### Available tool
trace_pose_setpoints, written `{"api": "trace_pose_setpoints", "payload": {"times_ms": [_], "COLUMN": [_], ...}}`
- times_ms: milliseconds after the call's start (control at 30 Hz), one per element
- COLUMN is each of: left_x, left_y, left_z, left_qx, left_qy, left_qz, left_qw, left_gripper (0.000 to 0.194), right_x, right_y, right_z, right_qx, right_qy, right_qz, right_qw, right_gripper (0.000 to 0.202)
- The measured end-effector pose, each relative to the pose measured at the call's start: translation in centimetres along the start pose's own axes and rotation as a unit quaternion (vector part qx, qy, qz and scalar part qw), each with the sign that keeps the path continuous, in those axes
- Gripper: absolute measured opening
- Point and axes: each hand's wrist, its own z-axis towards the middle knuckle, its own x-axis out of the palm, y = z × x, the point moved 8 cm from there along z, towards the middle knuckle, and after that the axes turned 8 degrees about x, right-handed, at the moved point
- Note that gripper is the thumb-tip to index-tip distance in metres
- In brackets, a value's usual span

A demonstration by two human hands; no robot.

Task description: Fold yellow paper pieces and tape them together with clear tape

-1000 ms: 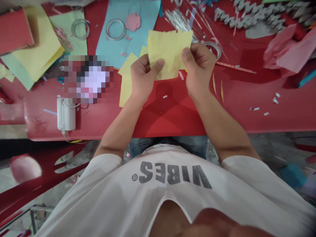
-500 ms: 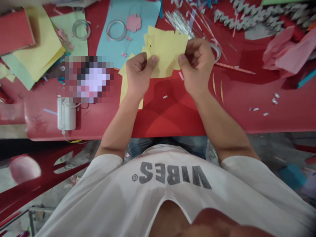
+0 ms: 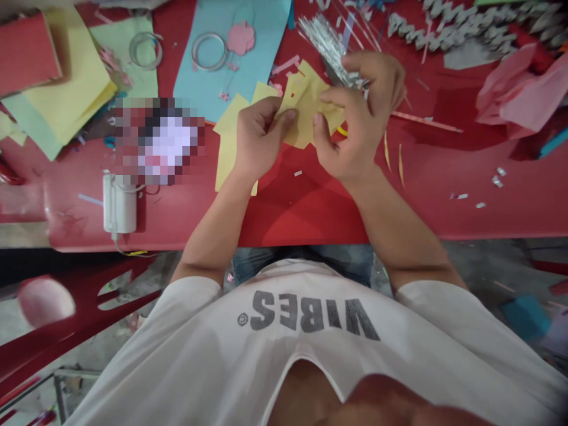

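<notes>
My left hand [image 3: 265, 137] is closed, thumb over fingers, on the left side of a piece of yellow paper [image 3: 306, 112] with notched, uneven edges. The paper is held above the red table. At its right side is my right hand [image 3: 361, 115], thumb and fingers apart, their tips over the paper; whether they touch it is unclear. More yellow paper [image 3: 227, 151] lies beneath and left of my left hand. A bundle of thin silver strips [image 3: 323, 44] lies just beyond my right hand, partly hidden by it.
A blue sheet [image 3: 189, 89] bears a silver tape roll [image 3: 208, 52] and a pink paper flower [image 3: 241, 37]. A white charger-like block [image 3: 119, 204] with a cable lies left. Crumpled pink paper [image 3: 515, 97] and a grey zigzag garland [image 3: 465, 26] are at right. Table edge [image 3: 302, 244] runs before me.
My right hand has loosened from the paper's right edge, its fingers spreading. The yellow paper has tilted and bent and sits slightly lower, and my left hand has shifted slightly right with it.
</notes>
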Motion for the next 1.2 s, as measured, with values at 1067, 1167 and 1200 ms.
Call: {"api": "trace_pose_setpoints", "payload": {"times_ms": [1067,1167,1200], "left_x": [0.2,-0.1,0.0], "left_y": [0.4,2.6,3.2], "left_z": [0.1,0.3,0.1], "left_qx": [-0.005,-0.078,-0.102], "left_qy": [0.027,-0.003,-0.011], "left_qz": [-0.075,-0.159,-0.180], "left_qw": [0.997,0.984,0.978], "left_gripper": [0.047,0.072,0.074], "right_x": [-0.2,-0.4,-0.2], "right_y": [0.9,-0.7,-1.3], "right_z": [1.2,1.6,1.7], "right_qx": [-0.088,-0.042,-0.028], "right_qy": [-0.027,-0.074,-0.083], "right_qz": [-0.033,0.055,0.086], "right_qw": [0.995,0.995,0.993], "right_gripper": [0.028,0.029,0.029]}}
